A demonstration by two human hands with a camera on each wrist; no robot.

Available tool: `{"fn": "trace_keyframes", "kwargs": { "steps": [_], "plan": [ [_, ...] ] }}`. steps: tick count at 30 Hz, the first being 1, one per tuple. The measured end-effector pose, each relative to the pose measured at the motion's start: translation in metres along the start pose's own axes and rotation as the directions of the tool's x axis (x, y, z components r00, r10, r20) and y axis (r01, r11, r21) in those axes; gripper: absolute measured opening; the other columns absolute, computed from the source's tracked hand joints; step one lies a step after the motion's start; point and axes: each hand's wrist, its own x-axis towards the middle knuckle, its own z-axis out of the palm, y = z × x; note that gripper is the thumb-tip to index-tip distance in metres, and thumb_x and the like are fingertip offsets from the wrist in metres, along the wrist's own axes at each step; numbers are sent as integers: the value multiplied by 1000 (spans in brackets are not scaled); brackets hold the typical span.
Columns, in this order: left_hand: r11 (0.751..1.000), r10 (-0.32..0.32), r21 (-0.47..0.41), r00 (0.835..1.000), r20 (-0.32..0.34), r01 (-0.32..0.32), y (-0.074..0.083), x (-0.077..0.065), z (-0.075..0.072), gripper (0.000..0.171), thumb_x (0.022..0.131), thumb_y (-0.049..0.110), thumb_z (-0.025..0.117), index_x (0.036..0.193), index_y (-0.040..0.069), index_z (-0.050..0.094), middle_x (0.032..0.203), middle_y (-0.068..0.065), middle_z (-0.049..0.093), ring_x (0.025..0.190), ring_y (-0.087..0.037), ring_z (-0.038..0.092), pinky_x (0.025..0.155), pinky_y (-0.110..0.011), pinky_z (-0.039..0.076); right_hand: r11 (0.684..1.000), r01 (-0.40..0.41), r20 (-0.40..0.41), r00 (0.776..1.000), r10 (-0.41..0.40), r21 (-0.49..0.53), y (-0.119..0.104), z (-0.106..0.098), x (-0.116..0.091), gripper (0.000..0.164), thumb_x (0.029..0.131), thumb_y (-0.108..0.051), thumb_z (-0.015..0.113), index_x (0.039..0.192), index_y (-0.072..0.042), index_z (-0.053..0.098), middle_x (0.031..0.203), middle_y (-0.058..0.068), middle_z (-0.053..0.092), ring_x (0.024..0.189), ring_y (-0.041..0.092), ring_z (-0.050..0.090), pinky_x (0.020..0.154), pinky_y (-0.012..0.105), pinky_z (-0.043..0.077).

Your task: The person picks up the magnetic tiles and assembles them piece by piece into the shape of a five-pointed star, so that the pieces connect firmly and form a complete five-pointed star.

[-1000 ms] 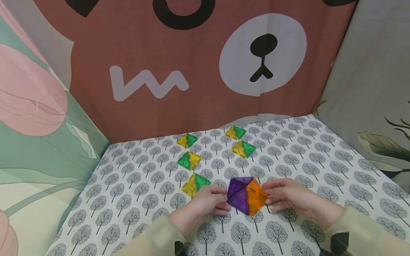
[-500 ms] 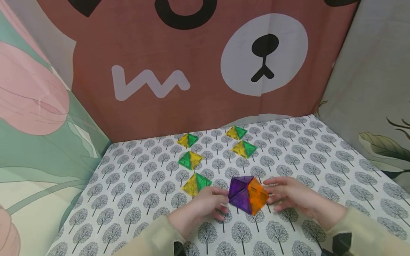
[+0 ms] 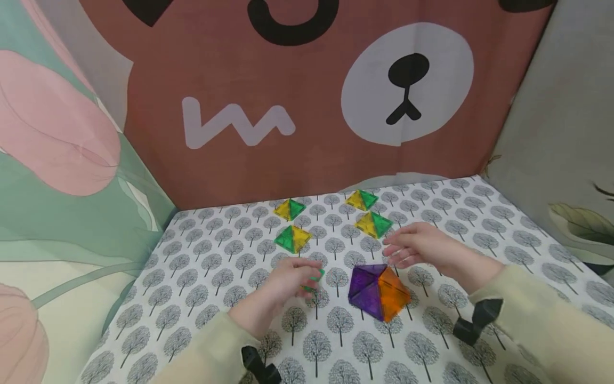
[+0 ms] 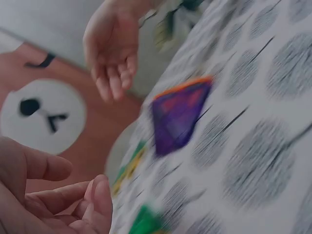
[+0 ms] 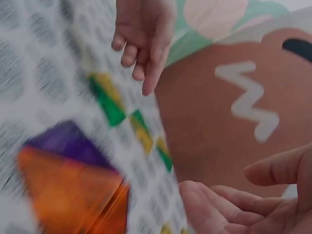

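A shape of translucent purple and orange triangular magnetic tiles (image 3: 368,295) rests on the tree-print cloth, and neither hand touches it. My left hand (image 3: 287,278) hovers to its left, fingers loosely bent and holding nothing. It covers most of a yellow-and-green tile pair, of which a green corner (image 3: 317,275) shows. Above and right of the tile shape is my right hand (image 3: 416,246), relaxed, with nothing between thumb and fingers in the right wrist view. Its fingertips are near a yellow-and-green tile pair (image 3: 374,224).
Farther back lie more yellow-and-green pairs: one at back right (image 3: 362,200), one at back left (image 3: 290,209), and one in front of that (image 3: 293,238). A brown bear-print curtain (image 3: 316,165) hangs along the cloth's far edge. Patterned fabrics flank both sides.
Both hands have drawn away from the purple-and-orange tile shape: the left moved left over the nearest yellow-and-green pair, the right moved up and away. The head view has shifted slightly.
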Motion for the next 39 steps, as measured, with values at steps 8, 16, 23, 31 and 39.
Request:
{"fn": "trace_keyframes", "kwargs": {
  "steps": [8,16,23,31,39],
  "plan": [
    [997,-63,32,978,-197,70,-4,-7,-56,42,94,17,61,127,-10,57,118,-22,63,105,-33,63,84,-40,57,994,-6,128,992,-8,109,-18,48,44,44,103,-9,48,135,20,43,117,29,63,104,38,66,87,41,57],
    [994,-93,38,983,-157,100,-18,-8,-66,51,97,23,59,128,-16,49,113,-25,63,102,-35,65,89,-42,56,993,-82,148,987,69,88,2,82,69,53,100,-8,49,140,21,33,125,32,55,112,39,61,95,44,52],
    [995,-84,40,979,-184,92,-23,-7,-64,51,98,21,57,128,-19,48,112,-25,64,101,-34,66,88,-41,56,990,-71,153,987,52,122,8,90,73,53,99,-6,49,139,24,30,123,33,57,112,40,60,96,45,51],
    [995,-99,7,976,-192,102,-23,-7,-60,50,98,17,56,129,-20,46,112,-26,63,100,-34,66,89,-40,56,983,-66,151,988,41,170,8,100,69,50,97,-3,52,136,24,35,120,32,59,111,41,62,97,43,51],
    [996,-88,-41,981,-176,82,-25,-8,-58,49,96,16,58,128,-20,46,112,-27,61,102,-35,65,91,-40,55,974,-77,152,987,45,212,9,105,69,47,97,0,53,133,24,38,122,34,56,110,42,61,98,44,50]
  ]
}}
